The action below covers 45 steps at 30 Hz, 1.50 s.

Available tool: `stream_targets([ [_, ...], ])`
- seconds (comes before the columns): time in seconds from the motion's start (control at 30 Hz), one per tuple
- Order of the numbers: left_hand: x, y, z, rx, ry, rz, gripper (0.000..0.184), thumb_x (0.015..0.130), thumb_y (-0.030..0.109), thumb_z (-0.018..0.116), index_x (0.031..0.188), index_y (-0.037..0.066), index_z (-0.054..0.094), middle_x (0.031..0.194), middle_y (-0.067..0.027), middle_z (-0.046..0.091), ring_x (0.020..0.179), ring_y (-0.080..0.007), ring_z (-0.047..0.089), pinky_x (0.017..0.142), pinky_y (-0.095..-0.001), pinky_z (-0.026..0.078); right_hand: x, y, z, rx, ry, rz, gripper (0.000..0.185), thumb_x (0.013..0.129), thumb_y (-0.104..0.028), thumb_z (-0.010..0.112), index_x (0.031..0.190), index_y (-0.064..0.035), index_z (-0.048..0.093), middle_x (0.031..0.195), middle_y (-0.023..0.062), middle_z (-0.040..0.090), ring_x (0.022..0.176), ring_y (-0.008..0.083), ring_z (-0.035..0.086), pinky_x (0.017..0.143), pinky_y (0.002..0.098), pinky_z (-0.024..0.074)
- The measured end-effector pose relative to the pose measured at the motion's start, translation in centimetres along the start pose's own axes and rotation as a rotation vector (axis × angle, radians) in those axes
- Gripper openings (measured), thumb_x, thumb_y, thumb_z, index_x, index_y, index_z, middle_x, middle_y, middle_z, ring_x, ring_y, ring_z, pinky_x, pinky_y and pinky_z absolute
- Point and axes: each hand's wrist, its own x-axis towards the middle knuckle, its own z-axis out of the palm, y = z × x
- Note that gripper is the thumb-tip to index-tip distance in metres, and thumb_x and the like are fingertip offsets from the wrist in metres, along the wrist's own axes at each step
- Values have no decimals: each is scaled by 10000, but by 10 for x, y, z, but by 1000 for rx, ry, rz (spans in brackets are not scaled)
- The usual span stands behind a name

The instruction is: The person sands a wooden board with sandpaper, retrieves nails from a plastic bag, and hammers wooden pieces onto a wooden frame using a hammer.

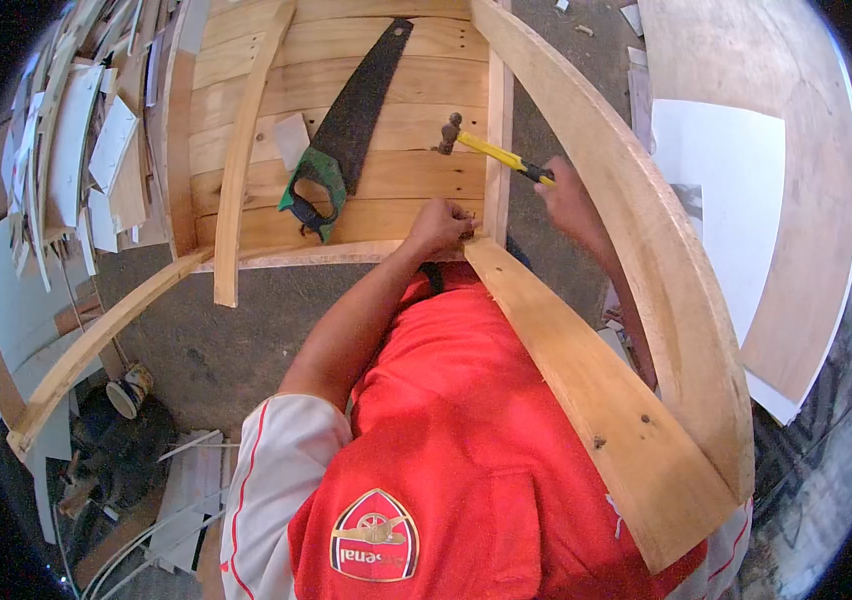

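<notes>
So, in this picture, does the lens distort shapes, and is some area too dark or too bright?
Head view: outer right plank appears bowed, probably by the wide lens; head view: corners go black, white sheet is bright with little detail, hammer looks fairly sharp.

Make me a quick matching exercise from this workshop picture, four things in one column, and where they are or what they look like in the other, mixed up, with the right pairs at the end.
Things:
1. Hammer
2. Saw
3. Shirt
4. Left hand

Places and looks:
A. Red, with white sleeves
B. Curled at the tip of a board
C. Gripped in the right hand
D. Lying on the planks

Right pairs: 1-C, 2-D, 3-A, 4-B
</notes>
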Motion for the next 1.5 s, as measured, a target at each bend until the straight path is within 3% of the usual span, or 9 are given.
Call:
stream_targets([
  [0.13,-4,4,0,21,19,-8,309,798,295,808,803,-10,759,684,-125,712,567,-179,646,581,-354,514,-25,9,-20,114,-17,140,271,883,-189,695,1060,-16,584,869,170,607,844,299,598,784,434,454],
  [0.23,-7,12,-3,82,35,10,306,801,307,803,809,3,767,688,-125,715,579,-183,658,592,-359,520,-41,11,-42,289,34,-136,278,878,-181,693,1097,-36,603,883,144,603,866,281,590,804,413,456],
  [0.3,-8,12,-1,83,40,-1,302,802,313,799,816,13,772,690,-125,716,587,-186,664,599,-363,524,-53,7,-52,264,40,-287,275,883,-170,682,1122,-53,610,887,130,602,878,275,590,814,410,458],
  [0.57,-3,6,0,94,12,15,302,802,326,790,813,25,774,676,-135,706,578,-210,661,601,-381,521,-59,19,-42,156,-81,-179,241,883,-205,687,1081,-85,621,831,120,593,847,282,588,802,430,444],
  [0.8,-7,9,1,212,65,22,300,794,352,782,830,54,780,703,-168,703,594,-289,674,621,-407,530,-67,12,-59,-175,-5,-249,250,888,-200,679,1097,-83,604,828,141,588,848,329,588,796,460,429],
  [1.0,-6,6,3,170,66,33,296,792,356,781,856,67,782,725,-191,695,652,-321,691,656,-424,540,-62,53,8,414,57,-284,359,930,-89,603,1283,-41,561,878,156,622,838,272,599,815,415,452],
  [1.13,-5,5,2,174,39,37,290,797,353,775,855,69,782,735,-195,695,667,-333,692,670,-428,543,-61,38,-9,408,-97,-232,445,947,-55,570,1389,-53,524,841,158,612,760,233,581,765,378,464],
  [1.33,-4,5,3,174,36,47,283,798,343,773,855,66,781,736,-199,694,669,-339,690,672,-430,541,-61,21,-29,390,-268,-44,443,951,-54,570,1392,-97,549,796,182,609,712,237,581,721,379,460],
  [1.5,-4,7,0,236,35,78,284,791,341,774,853,64,780,732,-201,692,670,-336,691,673,-429,540,-57,33,-5,476,-151,-186,440,946,-54,580,1383,-96,557,766,185,612,689,250,588,692,384,452],
])
